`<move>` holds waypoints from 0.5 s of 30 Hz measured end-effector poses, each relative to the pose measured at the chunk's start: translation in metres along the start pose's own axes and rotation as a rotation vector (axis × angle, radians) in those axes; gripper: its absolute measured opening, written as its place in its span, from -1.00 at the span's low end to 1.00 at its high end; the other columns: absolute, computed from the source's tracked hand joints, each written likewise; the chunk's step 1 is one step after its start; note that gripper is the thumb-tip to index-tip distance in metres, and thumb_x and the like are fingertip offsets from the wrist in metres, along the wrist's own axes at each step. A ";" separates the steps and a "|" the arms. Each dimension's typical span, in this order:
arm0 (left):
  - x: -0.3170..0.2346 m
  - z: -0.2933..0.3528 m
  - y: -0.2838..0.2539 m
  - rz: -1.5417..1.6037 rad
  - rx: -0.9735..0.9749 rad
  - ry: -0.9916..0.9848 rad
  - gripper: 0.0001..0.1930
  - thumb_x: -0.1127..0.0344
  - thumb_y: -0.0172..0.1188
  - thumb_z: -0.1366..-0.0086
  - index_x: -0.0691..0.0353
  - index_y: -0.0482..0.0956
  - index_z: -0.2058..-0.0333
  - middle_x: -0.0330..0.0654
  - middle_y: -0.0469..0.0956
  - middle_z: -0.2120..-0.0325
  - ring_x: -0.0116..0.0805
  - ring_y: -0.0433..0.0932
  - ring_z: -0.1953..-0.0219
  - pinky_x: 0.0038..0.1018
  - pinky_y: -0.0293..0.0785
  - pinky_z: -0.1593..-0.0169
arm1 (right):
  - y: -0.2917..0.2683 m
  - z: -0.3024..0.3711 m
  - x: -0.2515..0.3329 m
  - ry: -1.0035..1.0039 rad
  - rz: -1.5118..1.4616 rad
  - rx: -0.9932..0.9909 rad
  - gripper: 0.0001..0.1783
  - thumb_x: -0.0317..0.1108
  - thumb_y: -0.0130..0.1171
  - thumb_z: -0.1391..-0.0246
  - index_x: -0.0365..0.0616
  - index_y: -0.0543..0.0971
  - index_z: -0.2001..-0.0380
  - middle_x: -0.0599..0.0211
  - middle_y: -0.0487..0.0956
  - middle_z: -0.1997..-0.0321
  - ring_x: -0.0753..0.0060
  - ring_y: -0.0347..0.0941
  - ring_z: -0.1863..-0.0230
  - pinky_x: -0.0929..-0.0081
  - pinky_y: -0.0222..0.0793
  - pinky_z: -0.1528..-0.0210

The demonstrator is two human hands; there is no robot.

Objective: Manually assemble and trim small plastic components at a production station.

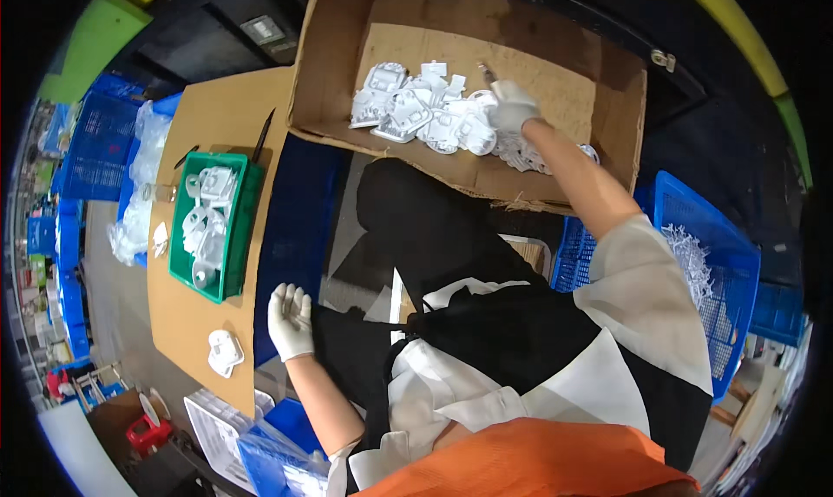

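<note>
Both hands are gloved and well apart: the left hand [292, 320] hangs just off the right edge of the desk [178, 332], fingers loosely curled and seemingly empty, while the right hand [514, 107] is gripped round a small tool [488, 72] with a metal-looking tip, inside the cardboard box. What kind of tool it is cannot be told.

Nearest, a loose white piece [226, 353] lies toward the desk's near right corner, close to the edge; a careless sweep of the left arm could knock it to the floor.

Farther up the desk, the green tray [244, 228] carries a jumble of white parts [208, 211]. A bump on its right side could slide it into the clear jar [163, 192] by the desk's left edge. Beyond the tray's far right corner lies a dark, slim, pointed object [264, 135]; reaching across without looking might prick a finger through the glove.

Farthest is the box [555, 55]. Its white plastic pieces [408, 107] lie heaped along the near edge, from the left side to under the right forearm. Being loose and overlapping, they could catch on one another and spill over that edge. The tool tip, so close to the heap, might scratch one.
</note>
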State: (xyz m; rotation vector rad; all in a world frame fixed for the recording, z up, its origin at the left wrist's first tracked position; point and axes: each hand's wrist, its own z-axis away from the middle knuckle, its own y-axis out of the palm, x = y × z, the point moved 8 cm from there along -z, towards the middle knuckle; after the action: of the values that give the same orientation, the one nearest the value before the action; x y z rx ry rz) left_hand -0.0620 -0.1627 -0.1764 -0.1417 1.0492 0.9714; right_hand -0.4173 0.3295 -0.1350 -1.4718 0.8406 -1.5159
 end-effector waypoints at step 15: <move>0.010 0.061 0.041 0.136 0.222 0.133 -0.74 0.32 0.10 -0.30 0.31 0.43 0.09 -0.17 0.49 0.28 -0.39 0.51 0.23 -0.48 0.50 0.15 | 0.036 0.010 -0.039 -0.166 0.367 0.197 -0.55 -0.32 0.08 0.13 -0.03 0.44 0.05 -0.16 0.54 0.13 -0.26 0.44 0.06 0.02 0.33 0.00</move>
State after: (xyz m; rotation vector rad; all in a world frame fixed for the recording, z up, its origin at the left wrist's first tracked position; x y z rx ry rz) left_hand -0.0502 -0.1003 -0.1385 0.0497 1.2951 0.9705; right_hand -0.4054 0.3509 -0.1830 -1.2041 0.7876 -1.1518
